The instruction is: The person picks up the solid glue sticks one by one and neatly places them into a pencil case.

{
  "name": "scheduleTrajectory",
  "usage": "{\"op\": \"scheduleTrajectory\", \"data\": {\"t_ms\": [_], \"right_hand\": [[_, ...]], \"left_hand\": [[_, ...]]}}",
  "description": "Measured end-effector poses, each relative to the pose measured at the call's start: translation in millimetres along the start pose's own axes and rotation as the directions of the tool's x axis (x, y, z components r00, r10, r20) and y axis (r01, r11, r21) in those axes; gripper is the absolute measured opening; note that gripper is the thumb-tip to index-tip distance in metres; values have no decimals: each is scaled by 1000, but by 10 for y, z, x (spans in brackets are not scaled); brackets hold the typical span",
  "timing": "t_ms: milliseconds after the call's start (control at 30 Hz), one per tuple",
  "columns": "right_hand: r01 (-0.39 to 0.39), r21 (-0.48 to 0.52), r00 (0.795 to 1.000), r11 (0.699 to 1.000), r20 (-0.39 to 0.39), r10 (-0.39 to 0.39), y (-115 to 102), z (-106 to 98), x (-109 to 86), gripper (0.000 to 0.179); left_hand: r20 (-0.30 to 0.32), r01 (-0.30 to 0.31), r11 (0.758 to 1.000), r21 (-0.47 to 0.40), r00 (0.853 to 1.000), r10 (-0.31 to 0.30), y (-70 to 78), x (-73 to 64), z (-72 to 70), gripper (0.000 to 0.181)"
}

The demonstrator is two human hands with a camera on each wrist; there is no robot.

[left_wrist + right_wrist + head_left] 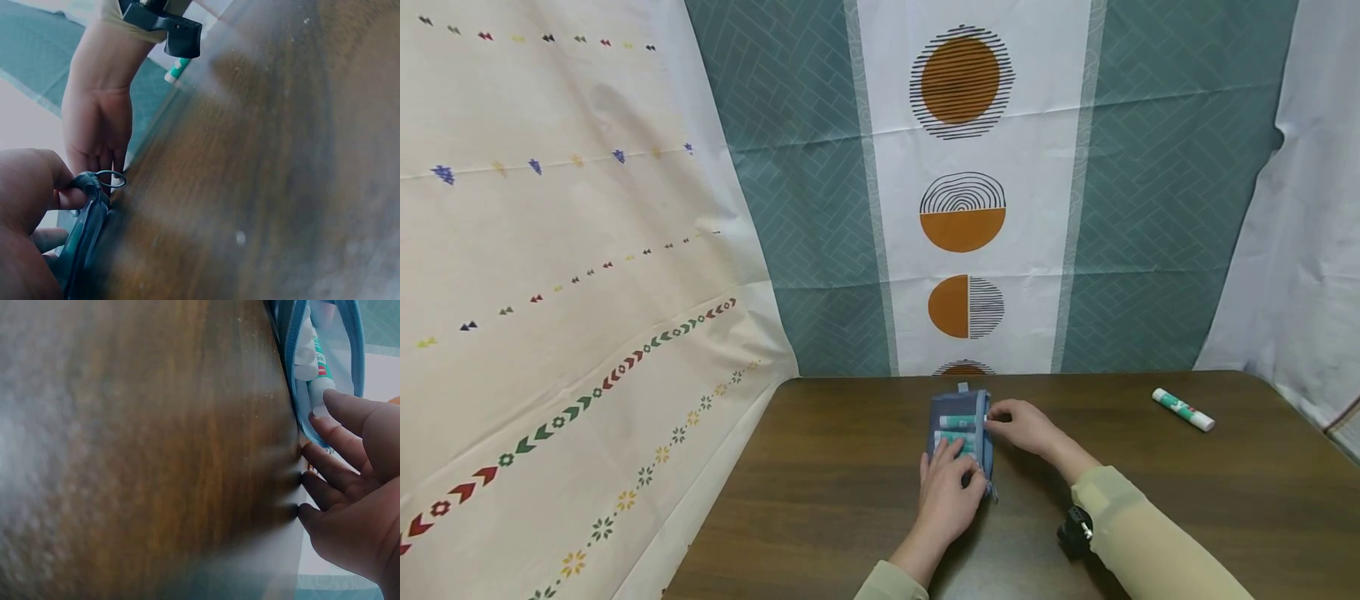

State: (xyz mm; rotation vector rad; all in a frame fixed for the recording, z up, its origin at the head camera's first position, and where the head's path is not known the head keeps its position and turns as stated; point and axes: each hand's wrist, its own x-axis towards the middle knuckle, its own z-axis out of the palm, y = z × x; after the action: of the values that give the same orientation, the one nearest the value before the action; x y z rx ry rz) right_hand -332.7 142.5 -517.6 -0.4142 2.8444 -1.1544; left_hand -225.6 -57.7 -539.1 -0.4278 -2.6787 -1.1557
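A blue zip pouch [937, 410] with a see-through side lies on the wooden table, its zipper side open toward the right. Inside show white-and-green glue sticks [957, 422], lying crosswise. My left hand [942, 498] holds the pouch's near end; in the left wrist view its thumb and a finger pinch the edge beside the zipper's ring pull [112, 179]. At the pouch's opening, my right hand [1028, 428] pinches the end of a glue stick [320, 387] between thumb and forefinger, with the stick mostly inside. Its other fingers spread near the tabletop.
Another glue stick [1183, 409] lies apart on the table's right side. The brown table [827, 467] ends at a patterned cloth [962, 250] behind and a cream cloth [625, 333] at the left. A black device [1075, 532] sits on my right wrist.
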Motion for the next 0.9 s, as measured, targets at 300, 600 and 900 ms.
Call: {"op": "scheduleTrajectory", "data": {"t_ms": [300,600,900], "right_hand": [[4,-29,1000,1000,-7,-5,-34,66,15,25],[-8,-54,1000,998,-13,8,-41,106,24,30],[8,-54,1000,998,-11,-9,-61,97,-27,32]], "left_hand": [[0,-1,1000,-2,1000,1,-8,12,12,23],[-1,-5,1000,7,1000,5,-8,13,9,23],[3,-1,1000,15,1000,1,-9,14,17,23]]}}
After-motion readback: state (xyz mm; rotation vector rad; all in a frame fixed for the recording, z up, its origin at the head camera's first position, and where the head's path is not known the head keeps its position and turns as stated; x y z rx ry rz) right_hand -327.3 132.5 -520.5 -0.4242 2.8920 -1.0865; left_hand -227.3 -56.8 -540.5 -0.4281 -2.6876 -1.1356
